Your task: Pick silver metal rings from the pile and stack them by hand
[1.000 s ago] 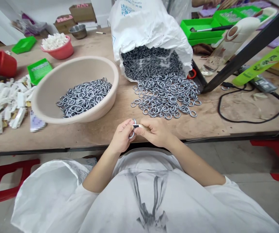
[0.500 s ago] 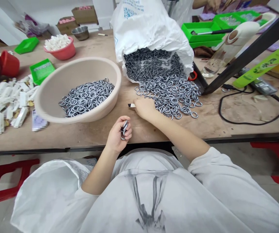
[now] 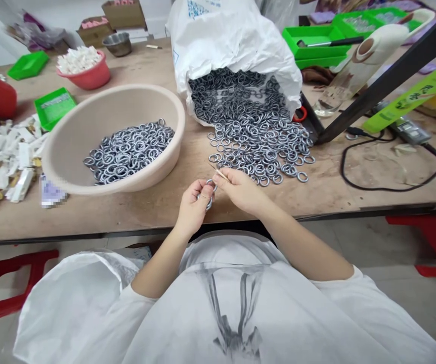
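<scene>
My left hand is closed around a few grey rings, which show between the thumb and fingers. In my right hand I pinch a small flat blade with a pale grip; it appears edge-on, its thin dark tip by the rings. The two hands are close together near the table's front edge. Just beyond my right hand, loose grey rings spill from the mouth of a white sack. To the left, a beige basin holds many more such rings.
White plastic pieces cover the left of the table, near a green tray and a pink bowl. At right are a slanting dark metal bar, a clear bottle and a looped black cable.
My right hand has come back from the ring pile towards my left hand, turning the blade edge-on. My left hand has moved slightly right and up, with rings still in it.
</scene>
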The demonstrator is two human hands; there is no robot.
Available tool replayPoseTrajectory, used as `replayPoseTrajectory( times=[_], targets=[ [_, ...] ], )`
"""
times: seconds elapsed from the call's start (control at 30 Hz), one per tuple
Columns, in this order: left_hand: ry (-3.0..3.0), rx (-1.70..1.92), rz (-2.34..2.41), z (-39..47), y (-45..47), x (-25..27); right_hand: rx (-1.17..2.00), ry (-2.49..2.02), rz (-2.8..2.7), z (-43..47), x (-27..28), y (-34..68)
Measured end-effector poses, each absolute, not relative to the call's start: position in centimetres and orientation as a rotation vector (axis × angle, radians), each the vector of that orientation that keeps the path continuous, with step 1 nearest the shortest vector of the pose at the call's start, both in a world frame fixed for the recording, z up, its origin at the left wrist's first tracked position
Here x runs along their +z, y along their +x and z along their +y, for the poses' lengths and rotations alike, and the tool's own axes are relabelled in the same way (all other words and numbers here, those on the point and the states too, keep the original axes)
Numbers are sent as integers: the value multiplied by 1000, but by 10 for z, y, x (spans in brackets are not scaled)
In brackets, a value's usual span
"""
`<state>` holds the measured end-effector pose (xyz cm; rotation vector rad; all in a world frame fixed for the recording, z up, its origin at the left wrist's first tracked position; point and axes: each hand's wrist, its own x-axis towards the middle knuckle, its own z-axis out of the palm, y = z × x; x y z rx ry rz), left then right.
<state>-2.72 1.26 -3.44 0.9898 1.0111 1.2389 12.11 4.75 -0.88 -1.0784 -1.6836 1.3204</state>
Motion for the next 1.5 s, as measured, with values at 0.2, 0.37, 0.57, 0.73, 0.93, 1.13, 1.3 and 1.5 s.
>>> replayPoseTrajectory(
  times=[0.2, 0.37, 0.57, 0.73, 0.93, 1.13, 1.3, 1.5],
  targets=[
    [888, 1197, 920, 5, -22, -23, 1241, -959, -1660, 35, -9, 116],
    [758, 1080, 842, 1, -21, -9, 1198, -1004, -1626, 38, -8, 121],
    [669, 1099, 841, 0, -23, -12, 767, -1073, -2052, 21, -2, 131],
    [657, 1101, 845, 0, -22, -13, 603, -1084, -2153, 14, 1, 131],
    [750, 1046, 784, -5, -24, -11, 750, -1154, -2092, 22, -1, 132],
    [737, 1033, 715, -6, -28, -4, 806, -1222, -1927, 36, -12, 136],
    [544, 1088, 781, 5, -35, -8, 423, -1548, -2078, 76, 1, 126],
    [338, 1144, 786, 9, -46, -14, 150, -1810, -2483, 129, 1, 102]
  ],
)
